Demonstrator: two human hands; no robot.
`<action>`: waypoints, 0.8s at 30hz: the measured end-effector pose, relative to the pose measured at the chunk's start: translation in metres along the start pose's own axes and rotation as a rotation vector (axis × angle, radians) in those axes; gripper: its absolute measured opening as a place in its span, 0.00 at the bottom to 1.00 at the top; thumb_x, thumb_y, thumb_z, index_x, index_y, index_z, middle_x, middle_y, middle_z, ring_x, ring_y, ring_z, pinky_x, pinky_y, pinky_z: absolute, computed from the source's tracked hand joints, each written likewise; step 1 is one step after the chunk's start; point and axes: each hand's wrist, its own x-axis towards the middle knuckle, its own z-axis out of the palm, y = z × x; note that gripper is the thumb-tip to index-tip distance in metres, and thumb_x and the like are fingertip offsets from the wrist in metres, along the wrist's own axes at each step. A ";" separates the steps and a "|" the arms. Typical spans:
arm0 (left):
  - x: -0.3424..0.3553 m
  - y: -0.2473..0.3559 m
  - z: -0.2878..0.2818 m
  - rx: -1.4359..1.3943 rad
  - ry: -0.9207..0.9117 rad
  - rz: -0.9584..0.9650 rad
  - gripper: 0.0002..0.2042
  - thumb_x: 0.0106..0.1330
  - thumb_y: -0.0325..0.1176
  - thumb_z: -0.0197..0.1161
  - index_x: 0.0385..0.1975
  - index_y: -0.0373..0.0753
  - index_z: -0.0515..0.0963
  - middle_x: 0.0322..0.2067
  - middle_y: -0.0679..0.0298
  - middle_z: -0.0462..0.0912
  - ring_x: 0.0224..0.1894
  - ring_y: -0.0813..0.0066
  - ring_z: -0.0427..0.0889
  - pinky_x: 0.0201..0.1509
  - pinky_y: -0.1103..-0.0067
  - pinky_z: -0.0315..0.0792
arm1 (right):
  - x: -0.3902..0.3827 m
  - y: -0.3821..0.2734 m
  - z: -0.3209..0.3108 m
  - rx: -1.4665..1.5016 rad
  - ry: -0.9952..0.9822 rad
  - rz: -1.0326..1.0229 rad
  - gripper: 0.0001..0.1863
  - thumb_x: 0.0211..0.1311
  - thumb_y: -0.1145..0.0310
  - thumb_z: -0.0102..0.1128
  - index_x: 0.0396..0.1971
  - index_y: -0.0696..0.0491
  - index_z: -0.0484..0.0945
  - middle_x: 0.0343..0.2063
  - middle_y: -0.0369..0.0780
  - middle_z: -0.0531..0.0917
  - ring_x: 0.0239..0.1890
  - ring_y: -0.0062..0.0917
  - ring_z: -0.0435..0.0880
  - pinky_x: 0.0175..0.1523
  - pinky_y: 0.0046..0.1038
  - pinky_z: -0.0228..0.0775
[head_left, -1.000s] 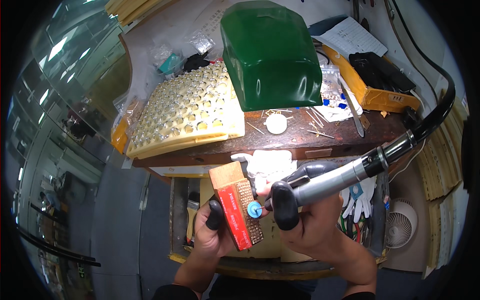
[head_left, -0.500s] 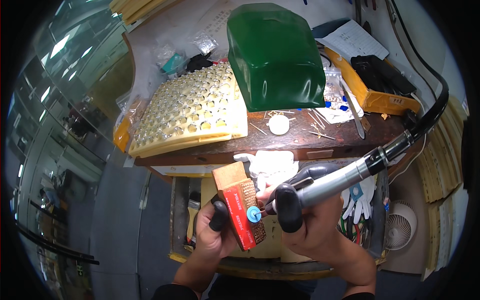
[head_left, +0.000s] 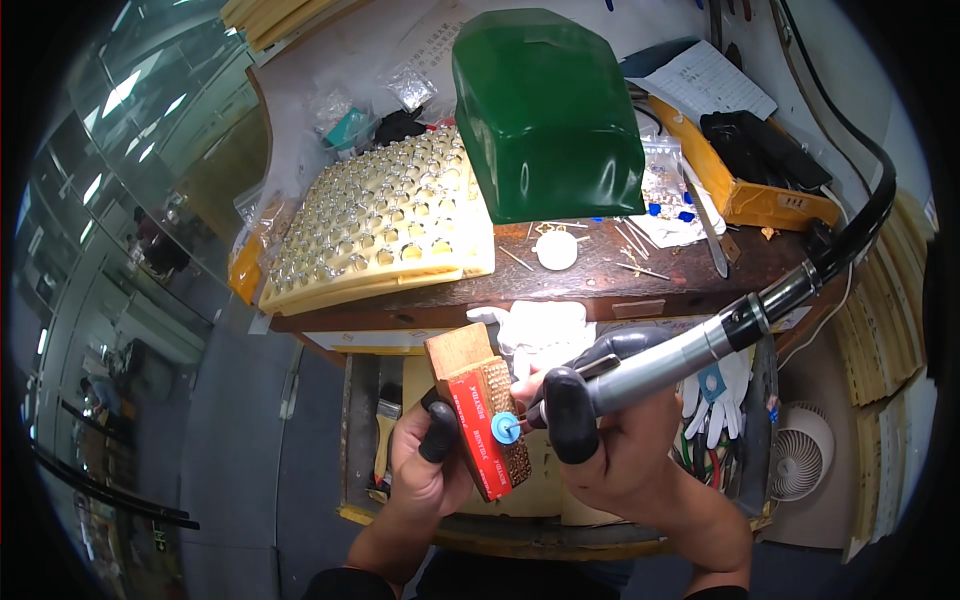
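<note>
My left hand [head_left: 425,455], with a black cover on its thumb, grips a wooden block [head_left: 458,352] from the left side. Red tape [head_left: 478,432] wraps part of the block, and a strip of small bumpy brown-gold pieces [head_left: 497,380] runs along its right side. My right hand [head_left: 610,440] is closed around a silver rotary handpiece [head_left: 665,362], black covers on its fingers. A small light-blue disc [head_left: 506,428] at the handpiece's tip lies against or just over the strip; contact is hard to tell. My right fingers partly hide the tip.
Behind my hands, a dark wooden bench [head_left: 400,303] carries a cream tray [head_left: 385,275] of rings, a green cover [head_left: 550,120], tweezers [head_left: 712,225] and a yellow box [head_left: 770,203]. Below is an open drawer [head_left: 545,548] with a brush [head_left: 385,430] and white gloves [head_left: 715,400]. A fan [head_left: 800,450] stands right.
The blue disc and the handpiece have shifted very slightly to the left. My left hand and the block stay almost where they were.
</note>
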 end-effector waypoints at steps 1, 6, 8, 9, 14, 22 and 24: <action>0.000 0.001 0.001 -0.008 -0.010 0.005 0.28 0.70 0.41 0.57 0.62 0.26 0.63 0.57 0.45 0.72 0.59 0.56 0.74 0.65 0.58 0.67 | 0.000 0.000 0.000 0.001 0.000 0.000 0.16 0.69 0.64 0.53 0.30 0.61 0.82 0.22 0.38 0.81 0.23 0.19 0.83 0.29 0.20 0.74; 0.000 0.000 -0.001 -0.009 -0.021 0.000 0.27 0.71 0.41 0.56 0.61 0.26 0.63 0.57 0.45 0.72 0.59 0.55 0.75 0.64 0.58 0.67 | 0.001 0.001 -0.002 -0.017 -0.007 -0.067 0.16 0.69 0.64 0.52 0.30 0.61 0.82 0.22 0.38 0.81 0.23 0.19 0.83 0.29 0.20 0.74; 0.000 0.000 -0.002 -0.015 -0.021 -0.001 0.27 0.71 0.41 0.55 0.61 0.26 0.63 0.57 0.44 0.72 0.59 0.55 0.75 0.64 0.57 0.67 | -0.001 0.003 -0.001 -0.018 0.003 -0.041 0.16 0.69 0.64 0.52 0.30 0.62 0.81 0.22 0.38 0.81 0.23 0.19 0.83 0.29 0.20 0.74; 0.000 -0.001 -0.001 -0.031 -0.017 -0.001 0.27 0.71 0.41 0.55 0.61 0.26 0.63 0.57 0.44 0.72 0.58 0.55 0.75 0.64 0.56 0.68 | -0.002 0.004 0.000 -0.018 0.013 -0.014 0.16 0.69 0.64 0.52 0.30 0.62 0.81 0.22 0.39 0.81 0.24 0.19 0.83 0.29 0.20 0.74; 0.000 0.000 0.000 -0.031 -0.006 -0.003 0.26 0.71 0.41 0.55 0.61 0.27 0.63 0.57 0.44 0.72 0.58 0.55 0.75 0.64 0.55 0.68 | -0.002 0.002 0.001 0.029 0.000 0.035 0.17 0.69 0.63 0.53 0.30 0.62 0.81 0.22 0.39 0.81 0.24 0.19 0.83 0.29 0.20 0.74; -0.001 0.000 -0.001 0.007 0.000 -0.002 0.29 0.68 0.43 0.60 0.61 0.27 0.64 0.58 0.47 0.71 0.59 0.57 0.74 0.65 0.58 0.67 | -0.003 0.001 0.002 0.020 -0.004 0.032 0.16 0.68 0.63 0.53 0.31 0.62 0.82 0.22 0.38 0.81 0.24 0.19 0.83 0.30 0.19 0.74; 0.000 0.001 0.000 0.011 0.003 -0.006 0.30 0.68 0.44 0.60 0.61 0.27 0.63 0.58 0.47 0.71 0.59 0.57 0.74 0.65 0.58 0.67 | -0.002 0.002 0.002 0.041 0.002 0.029 0.17 0.69 0.63 0.53 0.30 0.61 0.82 0.22 0.38 0.81 0.24 0.19 0.83 0.30 0.20 0.74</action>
